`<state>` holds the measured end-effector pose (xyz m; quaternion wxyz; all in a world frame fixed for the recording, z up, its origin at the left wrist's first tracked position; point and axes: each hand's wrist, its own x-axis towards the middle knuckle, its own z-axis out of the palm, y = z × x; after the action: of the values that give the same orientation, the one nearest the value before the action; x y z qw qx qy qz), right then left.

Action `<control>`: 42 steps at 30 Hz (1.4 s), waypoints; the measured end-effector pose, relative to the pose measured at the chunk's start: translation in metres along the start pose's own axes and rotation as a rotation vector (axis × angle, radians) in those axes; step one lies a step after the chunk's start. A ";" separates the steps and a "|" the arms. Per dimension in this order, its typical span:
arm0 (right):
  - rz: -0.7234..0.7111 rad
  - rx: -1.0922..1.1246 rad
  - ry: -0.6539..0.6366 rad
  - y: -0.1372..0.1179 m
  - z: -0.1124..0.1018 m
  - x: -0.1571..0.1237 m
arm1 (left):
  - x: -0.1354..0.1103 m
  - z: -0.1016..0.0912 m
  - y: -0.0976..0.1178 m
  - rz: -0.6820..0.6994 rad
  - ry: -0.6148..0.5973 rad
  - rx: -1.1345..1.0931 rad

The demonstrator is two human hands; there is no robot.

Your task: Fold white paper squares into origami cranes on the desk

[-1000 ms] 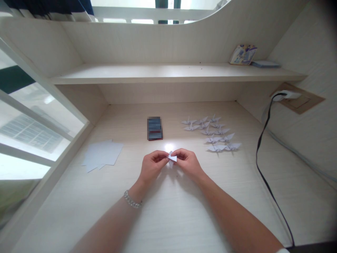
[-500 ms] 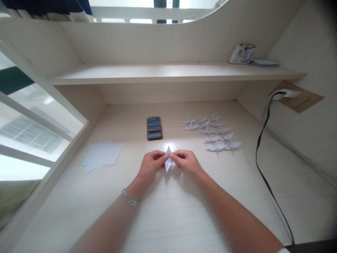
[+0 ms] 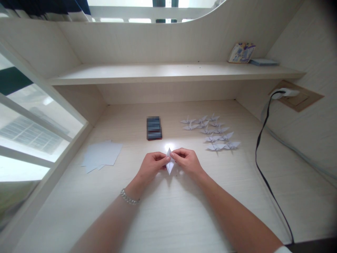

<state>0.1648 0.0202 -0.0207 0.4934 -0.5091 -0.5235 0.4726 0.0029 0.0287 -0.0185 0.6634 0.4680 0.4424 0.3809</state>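
A small white folded paper [image 3: 170, 167], shaped like a narrow diamond, is held upright between my two hands over the desk. My left hand [image 3: 152, 164] pinches its left side with the thumb in front. From the right, my right hand [image 3: 187, 161] pinches the upper part between thumb and fingers. Both hands are closed, and the fingertips behind the paper are partly hidden. Several white paper cranes [image 3: 217, 147] stand in rows to the right, beyond my right hand. At the left lies a loose stack of white paper sheets [image 3: 106, 153].
A dark, pixelated phone-like object [image 3: 154, 128] lies behind my hands. A black cable [image 3: 259, 165] runs from a wall socket [image 3: 297, 96] down the desk's right side. A shelf [image 3: 163, 72] crosses above, bearing a colourful packet [image 3: 241, 53] and a flat bluish item [image 3: 264, 62].
The folded paper has shifted slightly right and down and tilted a little. My right hand's fingers have risen slightly along it. The cranes and sheets stay in place.
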 end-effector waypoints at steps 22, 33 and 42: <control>0.109 0.101 -0.098 -0.002 -0.005 0.002 | -0.002 -0.002 0.007 -0.061 -0.087 0.145; 0.101 -0.017 -0.137 -0.006 -0.006 0.001 | 0.000 -0.003 0.005 -0.069 -0.102 0.233; 0.095 0.001 -0.124 -0.009 -0.006 0.000 | -0.001 -0.001 0.006 -0.064 -0.123 0.263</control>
<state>0.1702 0.0198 -0.0110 0.4374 -0.5025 -0.5281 0.5265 0.0006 0.0296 -0.0124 0.6340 0.5591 0.4616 0.2691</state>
